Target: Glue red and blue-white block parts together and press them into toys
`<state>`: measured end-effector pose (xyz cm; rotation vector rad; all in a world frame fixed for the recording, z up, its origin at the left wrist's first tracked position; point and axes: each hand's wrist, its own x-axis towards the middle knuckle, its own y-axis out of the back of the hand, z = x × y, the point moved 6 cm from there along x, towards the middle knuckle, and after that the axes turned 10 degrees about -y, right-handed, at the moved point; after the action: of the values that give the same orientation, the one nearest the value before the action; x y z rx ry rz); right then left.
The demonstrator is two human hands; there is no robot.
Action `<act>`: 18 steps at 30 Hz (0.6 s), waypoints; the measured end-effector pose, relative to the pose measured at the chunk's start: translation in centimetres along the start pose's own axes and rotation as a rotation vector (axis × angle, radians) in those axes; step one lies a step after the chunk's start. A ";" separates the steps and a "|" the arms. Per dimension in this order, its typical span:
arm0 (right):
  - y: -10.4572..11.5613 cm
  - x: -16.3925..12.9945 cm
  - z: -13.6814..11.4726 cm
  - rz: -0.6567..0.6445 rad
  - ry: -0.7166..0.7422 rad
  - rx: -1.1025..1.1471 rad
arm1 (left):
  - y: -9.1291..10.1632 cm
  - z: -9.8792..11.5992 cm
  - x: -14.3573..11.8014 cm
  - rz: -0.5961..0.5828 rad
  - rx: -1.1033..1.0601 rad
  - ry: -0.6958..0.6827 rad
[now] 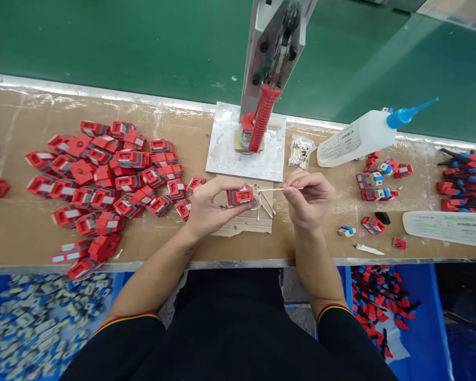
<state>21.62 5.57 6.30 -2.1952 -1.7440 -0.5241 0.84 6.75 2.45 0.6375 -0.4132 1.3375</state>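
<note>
Head view, from the lower edge upward: dark sleeves, then blue bins, the one at lower left full of grey parts (39, 317). At frame centre the left hand (208, 203) is closed around a red part (240, 196), held above a cardboard scrap (241, 225). Just right of it, the right hand (309, 198) pinches a thin stick (275, 189) whose tip points toward that part. A heap of red parts (107, 185) fills the left middle. Farther up stand a press with a red handle (264, 119) and, at upper right, a white glue bottle (360, 137).
</note>
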 end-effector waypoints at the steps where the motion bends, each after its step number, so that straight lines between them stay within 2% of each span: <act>1: -0.5 -0.2 -0.1 -0.019 0.005 0.009 | -0.2 0.2 -0.1 -0.005 -0.007 -0.015; 5: -1.7 -0.7 -0.2 -0.085 0.006 -0.043 | -0.4 0.2 -0.3 -0.015 -0.016 -0.020; 18: -2.1 -1.1 0.4 -0.139 -0.019 -0.098 | -0.3 0.1 -0.2 -0.056 0.001 0.004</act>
<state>19.38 5.27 5.47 -2.1597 -1.9297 -0.6351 1.09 6.46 2.37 0.6432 -0.3891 1.2858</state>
